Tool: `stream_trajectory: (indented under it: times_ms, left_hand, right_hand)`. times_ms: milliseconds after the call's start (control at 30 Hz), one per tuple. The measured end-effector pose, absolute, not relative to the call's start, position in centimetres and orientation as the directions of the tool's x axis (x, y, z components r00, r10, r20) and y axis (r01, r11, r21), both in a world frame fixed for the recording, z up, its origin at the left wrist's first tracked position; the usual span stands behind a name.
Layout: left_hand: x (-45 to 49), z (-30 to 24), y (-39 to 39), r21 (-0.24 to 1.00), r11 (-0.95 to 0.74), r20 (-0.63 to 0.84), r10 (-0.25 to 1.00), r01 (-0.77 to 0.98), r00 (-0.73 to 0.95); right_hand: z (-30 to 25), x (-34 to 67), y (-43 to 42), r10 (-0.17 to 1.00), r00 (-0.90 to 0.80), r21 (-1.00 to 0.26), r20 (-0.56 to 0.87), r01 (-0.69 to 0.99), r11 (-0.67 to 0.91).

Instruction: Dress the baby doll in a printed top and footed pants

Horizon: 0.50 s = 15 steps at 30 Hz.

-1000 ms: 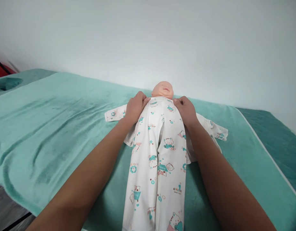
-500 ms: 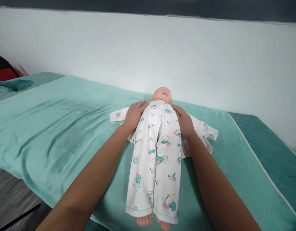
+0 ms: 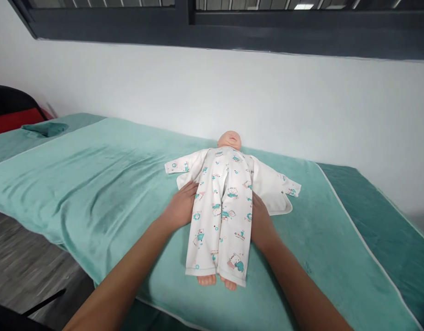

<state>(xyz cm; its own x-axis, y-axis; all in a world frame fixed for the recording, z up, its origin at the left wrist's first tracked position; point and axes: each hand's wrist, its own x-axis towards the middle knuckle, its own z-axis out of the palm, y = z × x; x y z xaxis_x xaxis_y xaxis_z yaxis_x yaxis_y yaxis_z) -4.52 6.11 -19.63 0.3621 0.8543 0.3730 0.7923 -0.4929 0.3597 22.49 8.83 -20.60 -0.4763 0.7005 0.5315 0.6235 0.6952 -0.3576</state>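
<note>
A baby doll (image 3: pixel 230 139) lies on its back on a teal towel (image 3: pixel 105 184), head toward the wall, bare feet toward me. White printed trousers (image 3: pixel 220 220) lie over its body from chest to ankles, on top of an opened white printed top (image 3: pixel 270 186) with sleeves spread to both sides. My left hand (image 3: pixel 182 206) rests flat against the left side of the trousers at hip height, fingers extended. On the other side my right hand (image 3: pixel 258 220) presses along the trousers' right edge, fingers straight and together.
The towel covers a table with a darker teal cover (image 3: pixel 387 220) showing at the right. A white wall (image 3: pixel 232 92) and a dark window frame (image 3: pixel 232 27) stand behind. A red and black chair (image 3: pixel 8 112) is at far left; grey floor (image 3: pixel 22 266) lies at lower left.
Both hands slid from the doll's shoulders down along the sides of the trousers to hip height. The view pulled back and up, revealing the doll's feet and the window.
</note>
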Motion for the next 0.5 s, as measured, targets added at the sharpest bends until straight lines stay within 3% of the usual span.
stream_trajectory:
  times_ms: [67,200,267,400,500]
  left_hand:
    - [-4.6,-19.7,5.4,0.459,-0.469,0.369,0.873,0.755,0.318]
    - [-4.6,-19.5,3.7,0.765,-0.173,0.263,0.963,0.621,-0.056]
    - [-4.3,-19.3,2.8,0.858,-0.076,0.18,0.971,0.509,-0.159]
    - [-2.7,-18.6,1.2,0.944,-0.066,0.101,0.99,0.323,-0.094]
    - [-1.2,-17.8,0.9,0.978,-0.058,0.074,0.995,0.201,-0.069]
  right_hand:
    - [-20.1,22.6,6.9,0.696,-0.523,-0.31,0.493,0.641,0.702]
    - [-18.9,22.6,4.9,0.734,-0.545,-0.268,0.405,0.697,0.665]
    - [-18.6,22.4,4.8,0.767,-0.521,-0.235,0.374,0.747,0.622]
    - [-18.3,21.6,5.3,0.804,-0.499,-0.154,0.324,0.81,0.565]
    - [-18.3,21.1,5.8,0.807,-0.491,-0.17,0.327,0.81,0.562]
